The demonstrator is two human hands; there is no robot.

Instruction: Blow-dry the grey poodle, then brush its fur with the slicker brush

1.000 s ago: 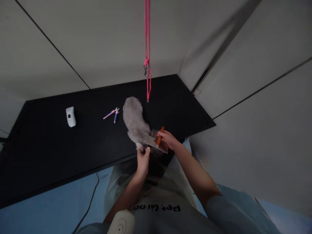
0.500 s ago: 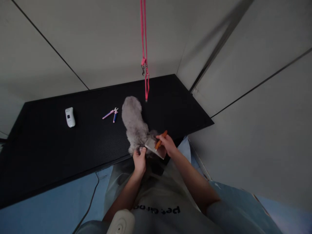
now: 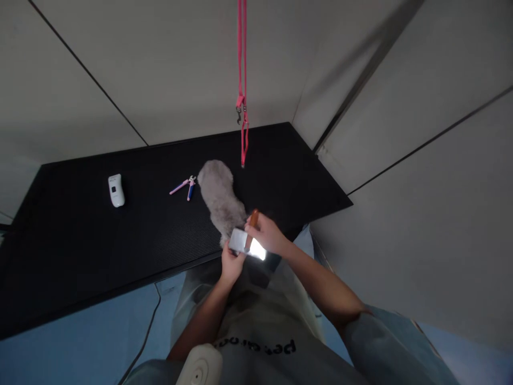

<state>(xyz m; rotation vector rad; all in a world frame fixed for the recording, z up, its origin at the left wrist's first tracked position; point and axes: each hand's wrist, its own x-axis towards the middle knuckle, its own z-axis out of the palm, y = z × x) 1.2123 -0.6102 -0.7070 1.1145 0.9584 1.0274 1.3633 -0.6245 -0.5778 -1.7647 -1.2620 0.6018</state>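
As your black worktop (image 3: 80, 240) runs from left to right, it carries: one small white device (image 3: 116, 190), lying flat and well apart from the rest; one pink-and-blue pair of nail clippers (image 3: 184, 187), just beside the far end of the grey fluffy animal (image 3: 219, 195); the animal itself, stretched from mid-worktop to the near edge.

At that near edge, your left hand (image 3: 231, 263) is curled shut on the animal's near end, its fingertips partly hidden behind the brush (image 3: 245, 243); the brush's flat metal head sits over those fingers and catches the light.

A pink leash (image 3: 242, 107) hangs from above, its loop ending just over the animal's far end.

Your right hand (image 3: 267, 238) is wrapped around the brush's orange handle.
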